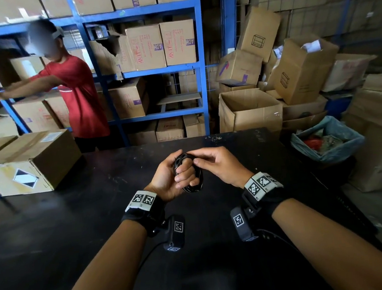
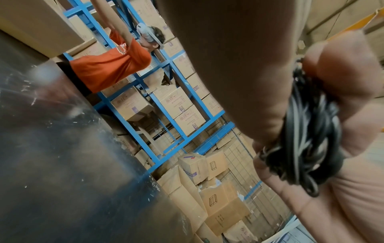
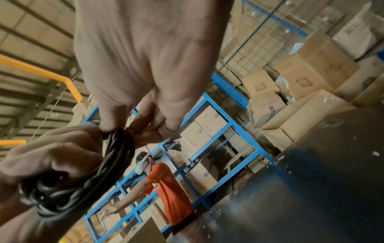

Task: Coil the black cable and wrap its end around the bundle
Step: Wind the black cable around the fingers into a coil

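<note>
The black cable (image 1: 196,181) is wound into a small oval bundle held above the black table (image 1: 77,224). My left hand (image 1: 172,176) grips the bundle, fingers curled through and around its loops; the coil (image 2: 307,134) lies against the palm in the left wrist view. My right hand (image 1: 212,163) pinches the bundle's upper right side between thumb and fingertips. In the right wrist view the cable (image 3: 116,152) runs from the right hand's fingertips (image 3: 108,126) down into the left fist. The cable's loose end is hidden among the loops.
A sealed cardboard box (image 1: 25,164) sits on the table's left. Another person in a red shirt (image 1: 77,92) reaches left by the blue shelving (image 1: 200,51). Open boxes (image 1: 249,109) and a lined bin (image 1: 328,139) stand beyond the table's right corner.
</note>
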